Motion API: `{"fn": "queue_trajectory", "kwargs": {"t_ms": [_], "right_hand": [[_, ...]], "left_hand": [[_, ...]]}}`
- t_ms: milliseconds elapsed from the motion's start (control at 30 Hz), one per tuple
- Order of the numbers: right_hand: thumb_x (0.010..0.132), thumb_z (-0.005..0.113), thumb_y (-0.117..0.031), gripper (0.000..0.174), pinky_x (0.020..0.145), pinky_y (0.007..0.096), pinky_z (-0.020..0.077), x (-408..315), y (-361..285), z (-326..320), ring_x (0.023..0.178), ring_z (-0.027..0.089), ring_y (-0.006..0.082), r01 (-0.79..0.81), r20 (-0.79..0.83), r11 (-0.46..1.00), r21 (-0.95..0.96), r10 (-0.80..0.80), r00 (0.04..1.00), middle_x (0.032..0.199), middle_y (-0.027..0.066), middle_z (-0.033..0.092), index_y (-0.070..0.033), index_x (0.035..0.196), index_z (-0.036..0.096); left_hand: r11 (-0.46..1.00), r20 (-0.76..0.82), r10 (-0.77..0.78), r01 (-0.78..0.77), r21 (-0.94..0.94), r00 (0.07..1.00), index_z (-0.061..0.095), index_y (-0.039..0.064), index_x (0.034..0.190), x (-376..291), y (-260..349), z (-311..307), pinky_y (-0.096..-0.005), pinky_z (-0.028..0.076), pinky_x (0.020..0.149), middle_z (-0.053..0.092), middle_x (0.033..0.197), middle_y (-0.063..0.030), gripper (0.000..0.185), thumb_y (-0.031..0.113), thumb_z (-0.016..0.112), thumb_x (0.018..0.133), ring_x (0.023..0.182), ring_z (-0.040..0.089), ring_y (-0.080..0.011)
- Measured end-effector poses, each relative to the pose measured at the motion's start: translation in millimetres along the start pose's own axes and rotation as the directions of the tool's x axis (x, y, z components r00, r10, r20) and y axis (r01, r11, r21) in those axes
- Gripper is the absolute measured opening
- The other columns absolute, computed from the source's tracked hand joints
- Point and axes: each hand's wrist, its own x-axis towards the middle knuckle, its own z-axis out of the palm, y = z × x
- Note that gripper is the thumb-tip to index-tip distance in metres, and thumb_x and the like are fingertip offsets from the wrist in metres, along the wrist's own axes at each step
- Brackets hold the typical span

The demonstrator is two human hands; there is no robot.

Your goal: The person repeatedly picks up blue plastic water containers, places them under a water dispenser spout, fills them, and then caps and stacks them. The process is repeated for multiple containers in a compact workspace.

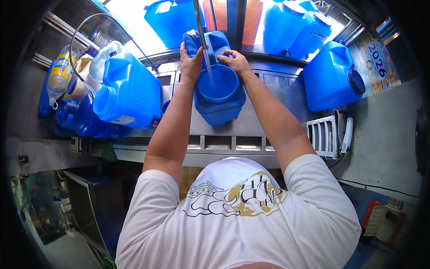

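An open blue plastic water jug [218,109] stands in front of me on the metal counter, its wide mouth facing me. From above, a metal filling spout [200,25] reaches down, and a clear stream [209,72] runs from its end into the mouth. My left hand [192,65] holds a blue ribbed screw cap [192,42] behind the mouth, its thumb close to the spout. With thumb and fingers, my right hand [237,64] grips the jug by its handle side, right of the mouth.
Left, a second open blue jug [134,87] lies under a curved metal spout [71,43], beside several bottles [62,74]. A capped blue jug [329,77] stands right, above a white slotted rack [322,136]. More jugs [282,27] line the back ledge.
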Motion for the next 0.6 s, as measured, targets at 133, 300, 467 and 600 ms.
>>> {"fn": "queue_trajectory", "kwargs": {"t_ms": [133,300,467,600], "right_hand": [[0.083,0.081,-0.04,0.072,0.096,0.0398,0.055,-4,-5,-1,0.114,0.066,0.0298,0.006,-0.001,0.999,-0.036,-0.006,1.0,0.13,0.0234,0.063,-0.003,0.14,0.055],[0.09,0.073,-0.039,0.065,0.101,0.0368,0.0503,2,11,-6,0.117,0.063,0.0292,0.11,0.023,0.993,-0.04,-0.109,0.994,0.13,0.0229,0.063,-0.001,0.139,0.055],[0.098,0.061,-0.037,0.055,0.104,0.0317,0.0455,2,46,-7,0.119,0.059,0.0256,0.332,0.024,0.93,0.157,-0.34,0.94,0.133,0.0194,0.06,0.0,0.138,0.055],[0.1,0.057,-0.035,0.049,0.107,0.0333,0.0424,0,63,-5,0.12,0.057,0.0262,0.305,-0.019,0.94,0.155,-0.306,0.952,0.131,0.0185,0.06,0.0,0.136,0.056]], "left_hand": [[0.967,0.047,-0.039,0.05,-0.251,0.998,0.017,0.003,0.158,-2,4,-3,-0.0422,0.042,0.108,0.04,0.15,-0.0258,0.126,0.071,0.079,0.07,0.135,0.047,-0.034],[0.712,-0.091,-0.043,-0.033,-0.701,0.995,0.015,0.008,0.158,-35,2,-13,-0.0437,0.043,0.108,0.039,0.15,-0.0188,0.119,0.069,0.076,0.076,0.133,0.046,-0.0293],[0.626,-0.155,-0.152,-0.026,-0.779,0.976,0.025,0.012,0.153,-83,8,-18,-0.0507,0.04,0.11,0.044,0.141,-0.0135,0.11,0.082,0.062,0.076,0.13,0.045,-0.0315],[0.772,-0.223,-0.179,-0.003,-0.636,0.958,0.02,0.009,0.157,-84,8,-13,-0.0495,0.034,0.116,0.039,0.15,-0.0133,0.117,0.087,0.054,0.077,0.14,0.037,-0.0327]]}}
